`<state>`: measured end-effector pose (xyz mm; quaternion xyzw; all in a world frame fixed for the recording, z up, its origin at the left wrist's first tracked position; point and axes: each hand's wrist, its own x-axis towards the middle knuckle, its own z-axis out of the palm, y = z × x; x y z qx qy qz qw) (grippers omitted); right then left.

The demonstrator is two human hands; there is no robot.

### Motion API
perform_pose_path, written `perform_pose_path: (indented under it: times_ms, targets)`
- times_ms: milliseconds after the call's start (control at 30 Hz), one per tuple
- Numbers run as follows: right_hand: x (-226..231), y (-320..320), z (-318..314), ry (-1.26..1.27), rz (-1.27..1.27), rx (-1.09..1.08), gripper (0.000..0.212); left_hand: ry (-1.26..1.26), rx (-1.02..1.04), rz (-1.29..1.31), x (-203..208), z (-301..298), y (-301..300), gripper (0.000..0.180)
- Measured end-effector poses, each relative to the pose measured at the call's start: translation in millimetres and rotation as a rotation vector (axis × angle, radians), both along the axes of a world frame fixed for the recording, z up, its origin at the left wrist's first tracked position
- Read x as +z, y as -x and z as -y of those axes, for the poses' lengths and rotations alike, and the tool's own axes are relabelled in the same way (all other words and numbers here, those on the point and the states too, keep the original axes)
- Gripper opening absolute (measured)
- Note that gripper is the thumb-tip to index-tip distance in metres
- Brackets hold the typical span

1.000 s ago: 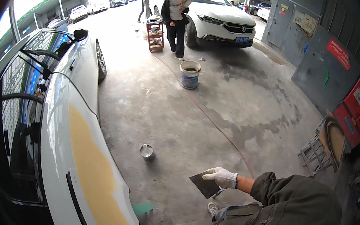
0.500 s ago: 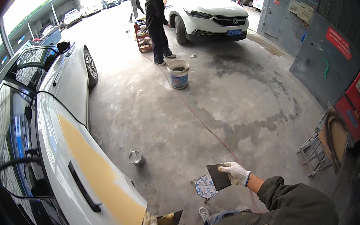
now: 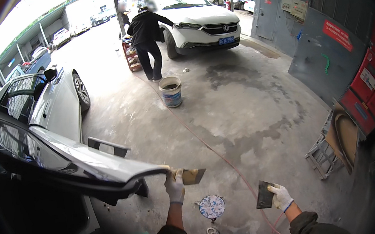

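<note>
In my left gloved hand (image 3: 175, 191) is a flat putty spreader (image 3: 194, 176) smeared with yellowish filler. That hand is closed and sits at the edge of a white car door (image 3: 86, 161), its fingers touching or very near the rim. The door stands swung out, seen from its edge and dark inner side; its outer face is mostly hidden. My right gloved hand (image 3: 282, 197) pinches a dark, flat rectangular plate (image 3: 264, 194), held apart from the door over the floor. The right thumb lies on the plate's face.
A round patterned stool (image 3: 212, 206) stands between my hands. A hose (image 3: 209, 147) crosses the floor past a bucket (image 3: 171, 98). Farther off, a person (image 3: 144, 34) leans at a white car (image 3: 211, 22) beside a red cart (image 3: 132, 61). Right: metal frame (image 3: 319, 159), red cabinet (image 3: 370, 96).
The door has swung outward, turning its filler-coated outer face out of sight. My left hand has moved up and right with the door edge; the right hand has moved right and slightly down.
</note>
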<state>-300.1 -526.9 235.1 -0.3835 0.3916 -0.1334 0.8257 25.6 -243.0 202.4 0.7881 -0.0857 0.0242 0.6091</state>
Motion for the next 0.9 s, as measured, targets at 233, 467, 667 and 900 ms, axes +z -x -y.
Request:
perform_pose_path:
  times_ms: [233,467,667,900]
  targets:
    - [-3.9,76.9,6.8,0.087,-0.037,-0.241,0.02,0.34,-0.293,-0.134,-18.3,57.4,-34.0,0.022]
    - [-21.4,92.0,-28.3,-0.013,-0.038,-0.369,0.019,0.363,-0.56,-0.408,-5.8,59.5,-22.3,0.029]
    - [-25.5,54.8,-30.4,0.009,0.02,-0.375,0.023,0.296,-0.732,-0.48,-0.6,61.1,-47.8,0.034]
    - [-25.0,-16.2,50.0,-0.033,0.118,-0.368,0.018,0.062,-0.792,-0.427,46.5,31.5,-74.2,0.032]
